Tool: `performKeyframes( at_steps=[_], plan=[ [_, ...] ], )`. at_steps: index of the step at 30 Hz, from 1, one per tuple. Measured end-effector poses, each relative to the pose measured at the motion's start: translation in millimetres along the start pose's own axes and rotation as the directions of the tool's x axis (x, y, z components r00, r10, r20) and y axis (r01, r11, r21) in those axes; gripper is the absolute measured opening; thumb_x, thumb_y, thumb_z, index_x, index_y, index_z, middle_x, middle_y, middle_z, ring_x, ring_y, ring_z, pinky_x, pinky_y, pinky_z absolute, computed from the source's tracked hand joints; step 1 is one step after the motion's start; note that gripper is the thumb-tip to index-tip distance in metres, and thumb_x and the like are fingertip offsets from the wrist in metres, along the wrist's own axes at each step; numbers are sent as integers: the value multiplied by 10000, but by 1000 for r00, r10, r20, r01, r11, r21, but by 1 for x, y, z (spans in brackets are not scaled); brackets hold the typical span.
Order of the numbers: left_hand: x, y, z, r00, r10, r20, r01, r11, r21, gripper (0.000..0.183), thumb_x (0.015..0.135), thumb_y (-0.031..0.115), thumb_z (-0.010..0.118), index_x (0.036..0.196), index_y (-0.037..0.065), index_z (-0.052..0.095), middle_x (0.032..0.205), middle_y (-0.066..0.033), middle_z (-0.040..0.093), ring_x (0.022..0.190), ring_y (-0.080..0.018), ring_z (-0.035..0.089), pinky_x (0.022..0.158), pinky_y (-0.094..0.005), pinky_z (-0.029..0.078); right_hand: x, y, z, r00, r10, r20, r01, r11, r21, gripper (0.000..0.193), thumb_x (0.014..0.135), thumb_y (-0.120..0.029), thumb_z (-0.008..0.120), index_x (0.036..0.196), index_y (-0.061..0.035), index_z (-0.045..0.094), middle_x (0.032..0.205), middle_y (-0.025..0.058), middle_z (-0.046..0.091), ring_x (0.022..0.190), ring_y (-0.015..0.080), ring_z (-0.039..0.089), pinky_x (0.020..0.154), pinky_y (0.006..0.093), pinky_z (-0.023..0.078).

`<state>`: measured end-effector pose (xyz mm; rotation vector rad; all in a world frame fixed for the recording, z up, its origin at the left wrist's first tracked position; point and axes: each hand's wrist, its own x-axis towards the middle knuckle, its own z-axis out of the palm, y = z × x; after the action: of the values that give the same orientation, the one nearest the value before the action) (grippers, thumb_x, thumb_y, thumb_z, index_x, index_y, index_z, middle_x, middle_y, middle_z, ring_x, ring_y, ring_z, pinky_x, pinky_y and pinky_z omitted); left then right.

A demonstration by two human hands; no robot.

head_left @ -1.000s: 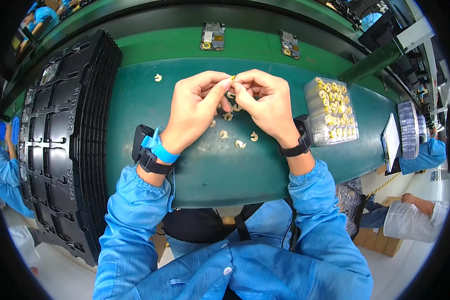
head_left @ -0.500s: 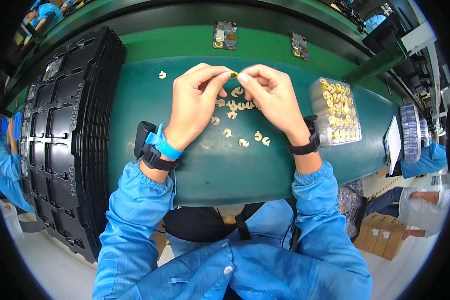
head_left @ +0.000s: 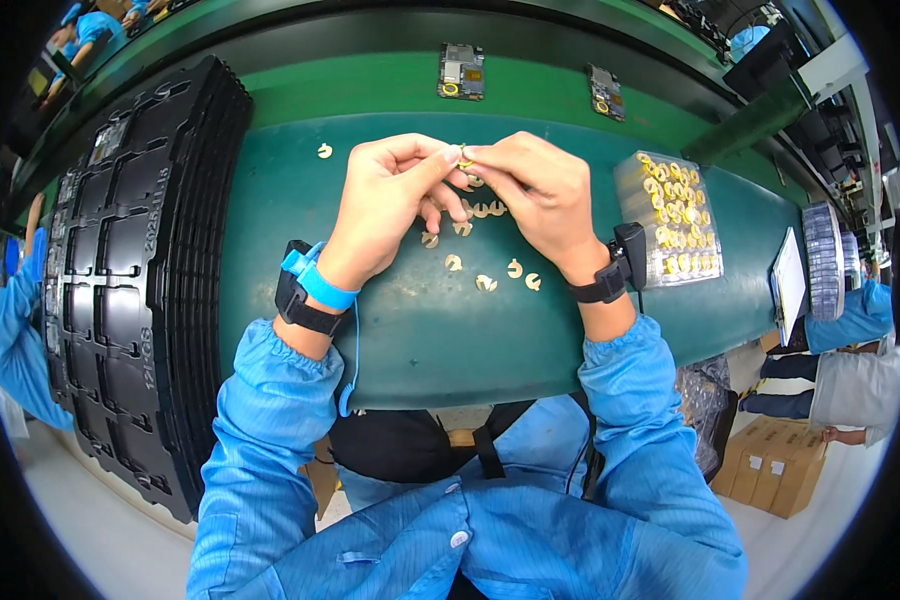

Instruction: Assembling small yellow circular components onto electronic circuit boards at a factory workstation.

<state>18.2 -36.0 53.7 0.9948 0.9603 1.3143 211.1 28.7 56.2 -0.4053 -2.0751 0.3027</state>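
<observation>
Above the green mat (head_left: 450, 340), my two hands meet at the fingertips. Between them is a small yellow round piece (head_left: 465, 162), mostly covered by the fingers. My left hand (head_left: 390, 205) pinches it from the left, its lower fingers loosely curled. From the right, my right hand (head_left: 542, 190) pinches it between thumb and forefinger. Below the hands lie several pale notched discs (head_left: 454, 263), scattered on the mat, and some are partly hidden by my fingers. Another pale disc (head_left: 325, 151) lies apart at the far left.
Stacked black trays (head_left: 120, 290) stand along the left side. To the right is a clear plastic tray (head_left: 670, 220) of yellow-and-white round pieces. Two circuit boards (head_left: 461, 72) lie at the back, each with a yellow round part. A clipboard (head_left: 788, 285) leans at the right edge.
Both hands have turned slightly and the fingertips sit a little lower. The yellow piece is tilted differently between them. At the far right, a person in the background has shifted.
</observation>
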Motion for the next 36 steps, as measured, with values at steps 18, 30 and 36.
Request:
performKeyframes(
  at_steps=[18, 30, 36],
  plan=[
    [-5, -15, -14, 959, 218, -179, -160, 943, 291, 321, 945, 90, 656, 1227, -63, 638, 907, -129, 736, 629, -151, 688, 533, -301, 562, 51, 94, 45, 784, 618, 67, -547, 737, -396, 648, 904, -406, 751, 1420, -80, 534, 1243, 254, 683, 1098, 463, 673, 925, 475, 553],
    [18, -27, -9, 920, 301, -251, -182, 895, 407, 244, 951, 84, 613, 853, -140, 610, 729, -215, 695, 669, -298, 730, 526, -411, 574, 76, 136, 48, 719, 695, -13, -688, 713, 133, 729, 858, 98, 728, 1498, -127, 461, 1051, 100, 622, 876, 164, 642, 734, 293, 538],
    [19, -18, -9, 949, 223, -221, -219, 975, 41, 265, 1039, 111, 549, 995, -151, 557, 876, -204, 692, 738, -240, 754, 466, -334, 620, 53, 28, 42, 626, 780, -3, -677, 545, 496, 672, 925, 13, 732, 1495, -70, 387, 1144, 104, 589, 977, 181, 637, 795, 304, 551]
  ],
)
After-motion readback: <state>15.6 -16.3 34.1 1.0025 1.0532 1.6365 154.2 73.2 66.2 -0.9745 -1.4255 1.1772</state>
